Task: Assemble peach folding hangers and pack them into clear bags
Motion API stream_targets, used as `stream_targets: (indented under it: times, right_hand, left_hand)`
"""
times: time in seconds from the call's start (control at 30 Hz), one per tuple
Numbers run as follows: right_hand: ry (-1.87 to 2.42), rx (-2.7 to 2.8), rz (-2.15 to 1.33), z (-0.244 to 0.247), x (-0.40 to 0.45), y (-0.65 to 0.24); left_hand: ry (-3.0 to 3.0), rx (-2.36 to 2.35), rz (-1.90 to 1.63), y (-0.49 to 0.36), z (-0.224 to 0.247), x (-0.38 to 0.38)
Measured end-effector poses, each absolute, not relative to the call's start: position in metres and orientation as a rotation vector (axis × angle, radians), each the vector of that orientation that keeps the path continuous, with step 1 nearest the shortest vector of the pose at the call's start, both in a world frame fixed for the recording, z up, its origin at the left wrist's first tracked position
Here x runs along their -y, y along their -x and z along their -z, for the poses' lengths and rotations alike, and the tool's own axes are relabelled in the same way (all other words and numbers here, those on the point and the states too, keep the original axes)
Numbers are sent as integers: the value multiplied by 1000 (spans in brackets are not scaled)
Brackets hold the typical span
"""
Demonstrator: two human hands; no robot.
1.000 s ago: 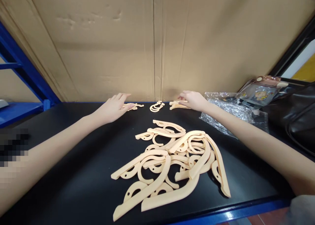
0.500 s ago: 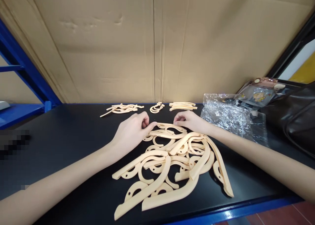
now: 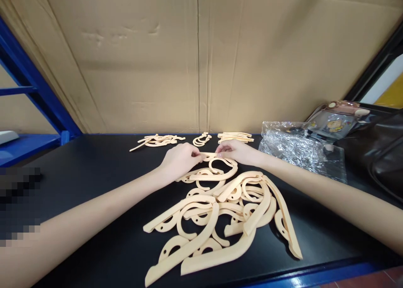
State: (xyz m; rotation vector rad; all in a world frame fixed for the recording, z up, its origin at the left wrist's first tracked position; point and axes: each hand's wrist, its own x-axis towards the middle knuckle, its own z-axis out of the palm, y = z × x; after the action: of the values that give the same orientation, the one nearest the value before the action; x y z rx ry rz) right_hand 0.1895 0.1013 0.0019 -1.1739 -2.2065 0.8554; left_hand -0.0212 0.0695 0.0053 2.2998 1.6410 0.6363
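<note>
Beige folding hangers point(image 3: 201, 233) lie in an overlapping heap on the black table, their curved arms and open hooks showing. At the heap's far end, my left hand point(image 3: 179, 161) pinches the left end of a beige hanger piece point(image 3: 208, 155). My right hand point(image 3: 234, 150) has its fingers closed on the same piece, a little to the right. Just below it is a round hook point(image 3: 217, 165) of a hanger. The fingertips of both hands are close together.
Along the table's back edge lie loose beige arms point(image 3: 157, 141), small hooks point(image 3: 201, 139) and a stack of straight pieces point(image 3: 235, 137). Crumpled clear plastic point(image 3: 292, 149), a clear pouch point(image 3: 333, 122) and a dark bag point(image 3: 378, 145) are at the right. Cardboard point(image 3: 141, 69) stands behind.
My left hand has moved right and my right hand slightly left, bringing them closer together. The hanger piece between them is lifted a little, and a hook shows more clearly below it.
</note>
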Motion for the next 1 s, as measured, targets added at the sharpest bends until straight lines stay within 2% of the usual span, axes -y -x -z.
stream_targets:
  times: [0.13,0.3,0.43,0.6,0.67,0.73,1.0]
  right_hand:
    - [1141,1984,-917,-17,-94,-188]
    - [1067,1800,-1070,-29,-85,-183]
    - [1009,1985,-574,-29,-87,-179]
    - [1135,2178,290,-46,-92,-167]
    - [1190,2203,537,-55,-95,-162]
    - [1231,2222,649,-62,-97,-158]
    - [1281,2293,716,-72,-97,-154]
  left_hand:
    - [-2165,-1584,-835,22,-16,-75]
    - [-1879,-1207,-1170,15,-35,-81]
    - [-1805,-1203,-1281,6,-50,-80]
    - [-1759,-1276,-1137,-3,-63,-76]
    - [-1699,-1302,-1091,-4,-69,-76]
    - [-1623,-1295,-1063,-4,-74,-78]
    - [-1641,-1242,-1045,-3,-91,-88]
